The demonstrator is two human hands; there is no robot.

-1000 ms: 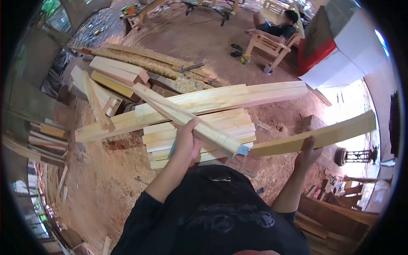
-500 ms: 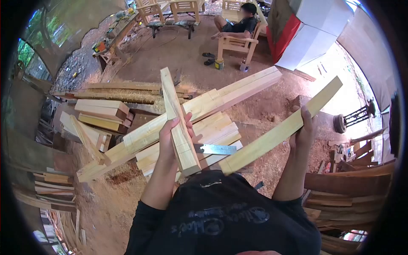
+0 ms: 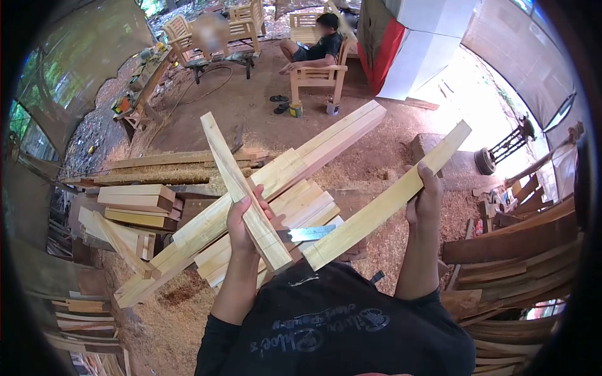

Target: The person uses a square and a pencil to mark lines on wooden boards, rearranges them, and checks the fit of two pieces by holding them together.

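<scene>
My left hand is closed around a curved piece of pale wood, its fingers wrapped over the edge. A second, wider curved wooden piece is gripped in my right hand. The two pieces slant apart at their far ends, while their near ends almost meet in front of my chest. Between them shows a metal ruler-like blade; whatever it joins at its left end is hidden behind the left piece. Beneath lie long squared timbers and several shorter boards.
Stacked wood blocks stand at left. More planks are piled at right. Wood shavings cover the ground. Farther off, a person sits in a wooden armchair, near a long bench with things on it.
My view has shifted, so the surroundings sit farther left. The near ends of the two curved pieces have come closer together, and the left piece leans more to the left. Both hands keep their hold.
</scene>
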